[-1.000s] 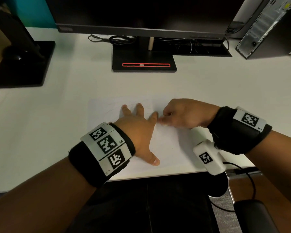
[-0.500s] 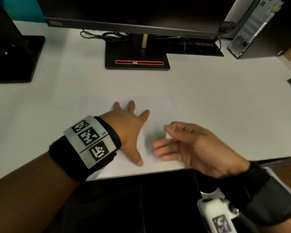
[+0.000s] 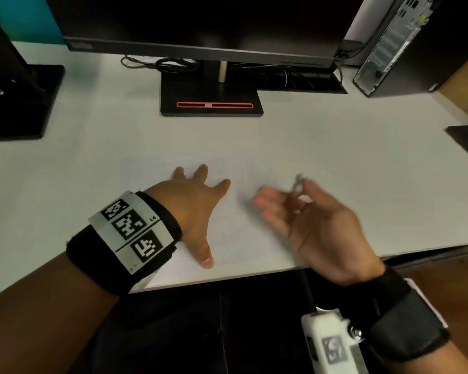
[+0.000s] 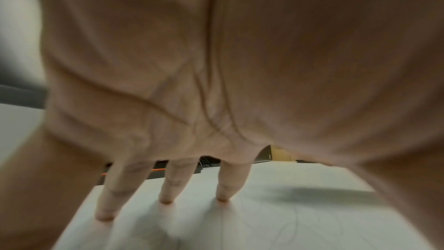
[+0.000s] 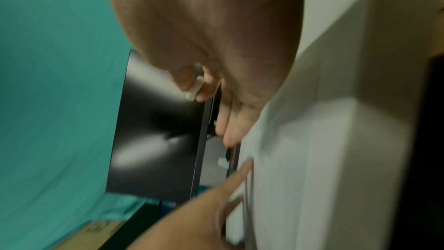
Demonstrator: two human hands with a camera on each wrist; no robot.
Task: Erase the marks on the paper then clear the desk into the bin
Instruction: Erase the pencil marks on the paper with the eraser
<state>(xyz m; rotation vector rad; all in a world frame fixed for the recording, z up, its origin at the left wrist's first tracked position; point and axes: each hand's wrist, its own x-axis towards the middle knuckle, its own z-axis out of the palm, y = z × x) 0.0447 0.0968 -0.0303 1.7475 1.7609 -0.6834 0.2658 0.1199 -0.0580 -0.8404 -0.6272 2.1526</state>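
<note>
my left hand point(image 3: 189, 209) lies flat on the paper point(image 3: 235, 238), my right hand point(image 3: 316, 233) pinches the eraser point(image 5: 194, 90); faint marks remain, bench uncleared.

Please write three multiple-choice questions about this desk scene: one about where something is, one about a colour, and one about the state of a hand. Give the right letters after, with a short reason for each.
1. Where does the left hand lie?
A. flat on the paper
B. on the monitor base
C. off the desk

2. What colour is the thin outline on the monitor base?
A. green
B. red
C. yellow

3. What is the right hand doing?
A. pressing flat on the desk
B. pinching a small white eraser, palm turned up
C. hanging empty

Answers:
1 A: the head view shows its spread fingers pressing the sheet near the front edge of the desk.
2 B: a red line frames a narrow slot on the base.
3 B: the right wrist view shows the eraser held between thumb and fingertip.
</note>
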